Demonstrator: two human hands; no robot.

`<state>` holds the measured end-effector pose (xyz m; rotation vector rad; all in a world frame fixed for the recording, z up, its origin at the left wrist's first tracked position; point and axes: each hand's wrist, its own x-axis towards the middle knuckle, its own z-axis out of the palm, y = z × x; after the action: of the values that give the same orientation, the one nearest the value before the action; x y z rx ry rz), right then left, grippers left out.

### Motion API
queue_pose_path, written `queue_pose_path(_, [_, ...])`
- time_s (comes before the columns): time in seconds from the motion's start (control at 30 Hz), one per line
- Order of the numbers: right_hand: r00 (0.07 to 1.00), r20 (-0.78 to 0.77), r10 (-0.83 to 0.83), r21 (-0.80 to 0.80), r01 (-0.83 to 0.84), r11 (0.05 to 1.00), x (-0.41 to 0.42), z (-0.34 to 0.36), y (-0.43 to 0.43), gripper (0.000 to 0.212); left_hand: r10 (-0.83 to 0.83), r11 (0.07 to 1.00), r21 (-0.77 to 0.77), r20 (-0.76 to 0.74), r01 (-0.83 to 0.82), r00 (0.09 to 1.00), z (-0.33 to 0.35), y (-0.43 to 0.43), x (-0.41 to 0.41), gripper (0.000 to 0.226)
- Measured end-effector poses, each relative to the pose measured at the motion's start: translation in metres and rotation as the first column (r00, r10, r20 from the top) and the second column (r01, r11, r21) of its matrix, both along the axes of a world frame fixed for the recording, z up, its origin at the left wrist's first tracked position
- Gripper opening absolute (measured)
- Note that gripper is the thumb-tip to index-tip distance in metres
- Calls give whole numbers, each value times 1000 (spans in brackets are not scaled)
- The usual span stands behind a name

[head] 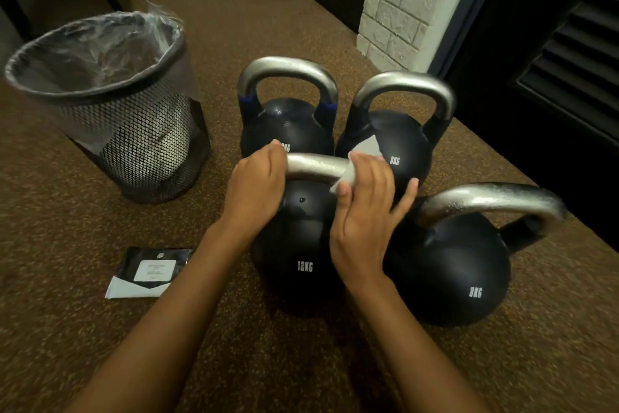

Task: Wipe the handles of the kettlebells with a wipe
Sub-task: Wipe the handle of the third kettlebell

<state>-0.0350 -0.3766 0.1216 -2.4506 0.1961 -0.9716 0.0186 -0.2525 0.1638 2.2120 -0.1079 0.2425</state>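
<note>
Holding the 12KG kettlebell [294, 245] steady at the centre of the frame, your left hand [258, 185] is curled around the left end of its handle [318, 166]. Your right hand [365, 211] pinches the wipe [348, 175] around the right part of the same bar. The wipe is thin and soft, so it may bunch; keep it wrapped under thumb and fingers. The bell is heavy and rigid, and the handle looks rough and may snag the wipe.
</note>
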Motion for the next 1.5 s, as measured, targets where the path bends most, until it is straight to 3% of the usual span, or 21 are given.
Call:
queue_pose_path(0.23, [987, -96, 126, -355, -152, 922, 7, 12, 30, 54, -20, 1000, -1, 25, 20, 999, 0, 1, 1, 42])
queue_pose_path(0.33, [988, -113, 105, -393, -141, 909, 3, 9, 18, 61, -9, 1000, -1, 29, 9, 1000, -1, 2, 1, 43])
queue_pose_path(0.53, [999, -3, -43, -186, 41, 982, -4, -11, -7, 54, 16, 1000, 22, 19, -16, 1000, 1, -1, 0, 45])
queue_pose_path(0.73, [992, -5, 123, -196, -121, 973, 7, 19, 21, 39, 24, 1000, 18, 21, -25, 999, -3, -1, 3, 44])
queue_pose_path(0.87, [994, -68, 89, -188, -100, 977, 22, 31, 5, 40, 31, 999, 25, 22, -32, 999, -4, 0, 4, 44])
queue_pose_path(0.93, [997, -69, 29, -92, -36, 995, 22, 25, -10, 47, 33, 999, 23, 25, -33, 999, -4, 0, 3, 44])
queue_pose_path(0.97, [998, -68, 10, 35, -7, 999, 20, 21, -16, 50, 29, 999, 22, 23, -30, 999, -3, 0, 3, 44])
queue_pose_path(1.0, [997, -76, 11, 246, 8, 969, 19, 16, -21, 53, 26, 999, 21, 20, -27, 999, -2, 0, 2, 44])
queue_pose_path(1.03, [997, -77, 31, 509, 13, 861, 17, 11, -24, 53, 26, 999, 19, 19, -26, 999, -2, 0, 1, 44])
queue_pose_path(1.07, [997, -60, 57, 747, 7, 665, 17, 8, -25, 51, 29, 999, 17, 18, -29, 999, -1, 0, 1, 44])
queue_pose_path(1.1, [996, -53, 69, 896, 17, 444, 17, 5, -25, 46, 34, 999, 14, 18, -34, 999, -1, -1, 1, 44])
queue_pose_path(1.13, [997, -63, 53, 951, 44, 307, 17, 3, -25, 42, 39, 999, 13, 16, -39, 999, -1, -1, 1, 44])
queue_pose_path(1.17, [996, -84, 37, 963, 72, 259, 17, 1, -24, 39, 44, 999, 14, 15, -44, 999, -1, -2, 1, 44])
queue_pose_path(1.23, [995, -103, -11, 935, 101, 340, 17, 2, -18, 40, 49, 999, 14, 14, -50, 999, -2, -2, 1, 44])
queue_pose_path(1.33, [997, 25, -74, 648, 40, 760, 14, 7, -12, 48, 48, 999, 11, 23, -49, 999, -2, -2, 1, 44])
queue_pose_path(1.37, [996, 77, -42, 517, -4, 856, 13, 7, -11, 47, 46, 999, 12, 21, -46, 999, -2, -2, 1, 44])
queue_pose_path(1.43, [992, 125, 3, 364, -49, 930, 12, 3, -13, 42, 40, 999, 11, 13, -40, 999, -2, -2, 1, 44])
queue_pose_path(1.5, [988, 155, -13, 435, -56, 899, 12, -4, -13, 41, 38, 999, 22, 21, -39, 999, -2, -1, 2, 44])
